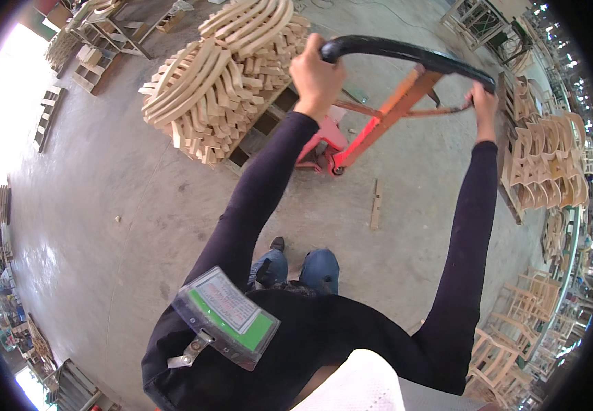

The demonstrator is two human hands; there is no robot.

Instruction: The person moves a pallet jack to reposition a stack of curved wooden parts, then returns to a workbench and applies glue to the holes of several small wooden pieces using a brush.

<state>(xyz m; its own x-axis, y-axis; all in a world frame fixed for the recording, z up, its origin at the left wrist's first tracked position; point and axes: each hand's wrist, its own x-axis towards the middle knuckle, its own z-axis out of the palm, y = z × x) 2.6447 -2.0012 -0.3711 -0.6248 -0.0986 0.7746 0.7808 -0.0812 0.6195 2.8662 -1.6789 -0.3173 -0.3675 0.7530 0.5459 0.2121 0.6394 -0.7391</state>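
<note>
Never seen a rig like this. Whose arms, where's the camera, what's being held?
No robot: it's a person, bare-handed. The one picture comes from the left of two fisheye cameras worn on the head, looking down, so straight edges bend. The left grip, a bare hand, is closed on the left end of a black handle; the right grip is closed at its right end. An orange bar joins the handle to what looks like a red pallet jack. Left of it, curved wooden pieces are stacked; a wood strip lies on the floor.
</note>
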